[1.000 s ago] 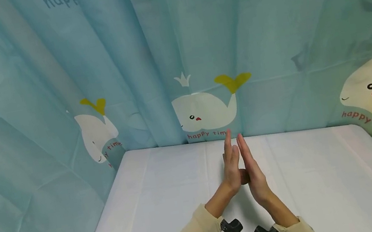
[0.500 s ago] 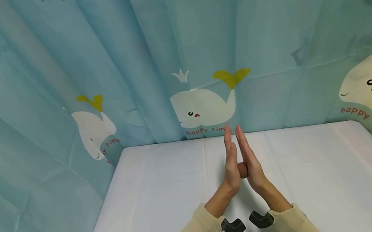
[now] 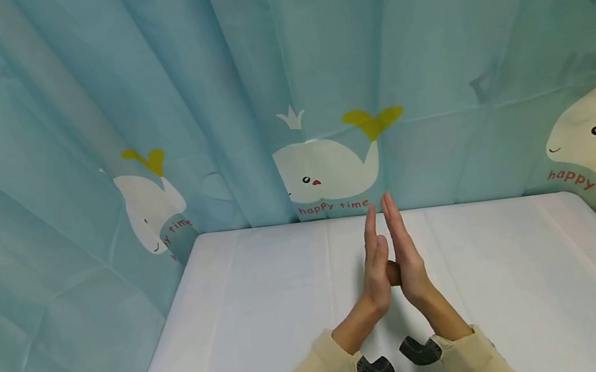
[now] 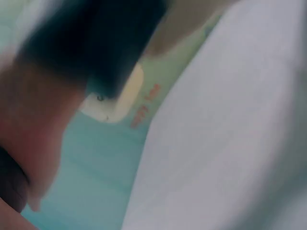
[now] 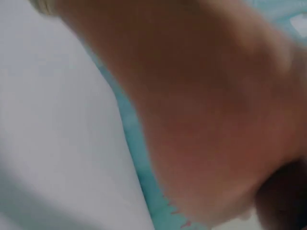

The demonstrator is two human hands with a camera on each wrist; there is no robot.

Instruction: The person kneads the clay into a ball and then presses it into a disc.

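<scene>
A small brown ball-like lump sits between my two palms, above the white table. My left hand presses it from the left with straight fingers. Flat against its other side is my right hand, also straight-fingered and reaching slightly farther forward. Fingertips point away from me, with a narrow gap between the hands. At the lower left of the left wrist view, the dark lump is partly cut off. In the right wrist view the lump shows at the lower right, under a blurred palm.
The white-covered table spreads under both hands. Behind it and to the sides hangs a blue-green curtain printed with whales. Black wrist devices are strapped at both beige cuffs.
Half a second ago my left fingertips reached a little farther than the right; now the right hand has slid forward and the left back. The lump stays between the palms throughout.
</scene>
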